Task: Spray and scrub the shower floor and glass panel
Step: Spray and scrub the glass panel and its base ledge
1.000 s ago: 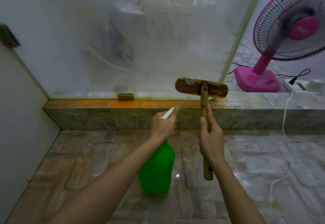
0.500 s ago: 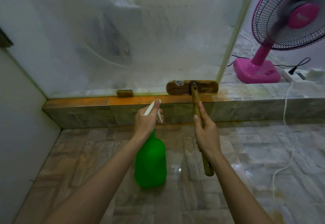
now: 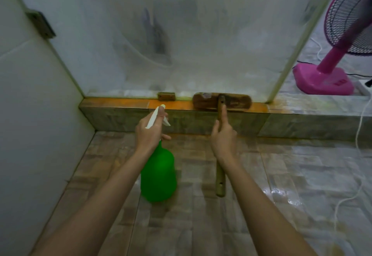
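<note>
My left hand (image 3: 150, 133) grips the white trigger head of a green spray bottle (image 3: 158, 175), its nozzle aimed at the foggy glass panel (image 3: 181, 40). In my right hand (image 3: 223, 138) is the wooden handle of a scrub brush (image 3: 222, 101). The brush head lies against the orange-stained top of the stone kerb (image 3: 128, 102), at the foot of the glass. Wet marble tiles make up the shower floor (image 3: 291, 175) under both arms.
A white tiled wall (image 3: 30, 115) closes the left side, with a metal hinge bracket (image 3: 40, 24) at the glass edge. A pink standing fan (image 3: 332, 74) stands beyond the kerb at right. A white cord (image 3: 360, 127) trails down onto the floor at right.
The brush head has come down from the glass to the kerb top. Both hands and the bottle have drifted slightly left and lower relative to the glass.
</note>
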Available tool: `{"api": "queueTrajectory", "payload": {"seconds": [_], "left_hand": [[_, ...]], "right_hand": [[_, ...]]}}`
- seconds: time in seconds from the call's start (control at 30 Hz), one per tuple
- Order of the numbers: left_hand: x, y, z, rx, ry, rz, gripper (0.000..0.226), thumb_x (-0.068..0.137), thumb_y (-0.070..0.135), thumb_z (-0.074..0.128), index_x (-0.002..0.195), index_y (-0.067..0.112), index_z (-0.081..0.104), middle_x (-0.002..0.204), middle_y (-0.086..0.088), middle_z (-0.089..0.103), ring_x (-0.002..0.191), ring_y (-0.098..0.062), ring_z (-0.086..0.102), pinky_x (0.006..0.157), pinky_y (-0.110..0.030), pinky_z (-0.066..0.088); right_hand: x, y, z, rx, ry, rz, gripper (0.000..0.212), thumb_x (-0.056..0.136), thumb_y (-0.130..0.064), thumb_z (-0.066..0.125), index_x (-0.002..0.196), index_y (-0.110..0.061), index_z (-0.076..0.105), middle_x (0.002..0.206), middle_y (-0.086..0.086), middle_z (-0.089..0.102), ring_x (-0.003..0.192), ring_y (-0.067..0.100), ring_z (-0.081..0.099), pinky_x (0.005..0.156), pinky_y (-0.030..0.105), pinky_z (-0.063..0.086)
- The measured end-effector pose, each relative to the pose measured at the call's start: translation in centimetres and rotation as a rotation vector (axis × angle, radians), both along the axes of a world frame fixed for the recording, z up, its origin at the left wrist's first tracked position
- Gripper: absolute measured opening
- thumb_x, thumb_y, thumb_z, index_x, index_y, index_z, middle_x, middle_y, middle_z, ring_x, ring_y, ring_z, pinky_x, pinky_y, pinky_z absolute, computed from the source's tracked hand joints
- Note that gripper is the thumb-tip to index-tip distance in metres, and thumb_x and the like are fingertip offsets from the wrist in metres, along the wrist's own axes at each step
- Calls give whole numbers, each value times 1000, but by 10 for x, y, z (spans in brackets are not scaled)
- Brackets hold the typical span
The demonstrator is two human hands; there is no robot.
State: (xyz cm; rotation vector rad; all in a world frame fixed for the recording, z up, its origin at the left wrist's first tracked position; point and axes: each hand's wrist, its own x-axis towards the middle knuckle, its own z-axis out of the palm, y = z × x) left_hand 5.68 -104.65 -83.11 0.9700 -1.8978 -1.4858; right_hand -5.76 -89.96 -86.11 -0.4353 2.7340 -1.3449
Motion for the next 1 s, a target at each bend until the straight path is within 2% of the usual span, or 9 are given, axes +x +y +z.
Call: {"api": "queueTrajectory", "payload": {"seconds": [0.07,0.2,0.3,0.4,0.5,0.6,0.67,0.87,1.0], "left_hand": [[3,-4,1,-46,-23,21,36,102,54,46,93,28,70,102,-3,74,40,-10,63,51,-27,52],[12,-9,-1,-58,-22,38,33,102,53,46,87,33,69,97,0,74,36,-6,58,50,-25,49],[20,-14,-1,-33,10,38,35,103,51,46,88,31,71,101,4,75,40,-7,59,58,-31,53],[31,-18,-2,-22,26,31,36,104,50,47,89,29,72,102,5,75,47,-9,63,62,-38,57],[34,-17,-5,2,30,24,35,103,49,49,89,28,73,98,3,76,56,-8,66,66,-50,60],[32,-12,-6,6,0,-12,33,103,48,47,88,30,71,101,0,75,48,-6,61,54,-31,56],[32,-8,-8,17,-3,-40,34,103,48,45,91,29,71,104,-1,75,45,-6,59,53,-28,52],[44,-5,-10,59,10,-51,38,103,49,44,90,27,73,108,-2,75,50,-10,62,54,-27,54],[40,-4,-3,32,26,-59,36,103,45,45,88,27,71,107,-3,74,55,-12,61,47,-19,51]], "right_hand": [[17,-37,2,56,-16,101,57,103,-29,35,151,-43,10,72,9,64,63,24,60,60,31,44],[16,-33,1,59,-23,161,57,102,-29,37,150,-46,11,76,14,67,69,31,64,65,42,54],[-7,11,7,28,11,-10,55,101,-25,40,151,-40,21,80,18,67,72,34,63,62,35,45],[-2,7,13,23,-37,-128,54,102,-23,39,151,-36,23,78,10,62,63,24,53,60,29,35],[19,-40,16,23,-74,64,55,101,-24,40,151,-37,22,82,13,66,69,28,60,63,29,41],[26,-55,17,31,-75,233,54,101,-24,41,150,-37,24,79,4,65,62,19,56,62,27,41],[12,-28,16,60,-28,225,53,100,-24,43,149,-40,27,74,2,60,58,16,54,60,27,39],[-32,49,24,-39,-94,-200,51,100,-19,43,149,-30,32,73,3,60,53,12,45,60,24,33],[2,-19,12,-29,-59,-17,54,100,-22,43,149,-36,28,77,9,65,59,19,51,63,28,40]]}}
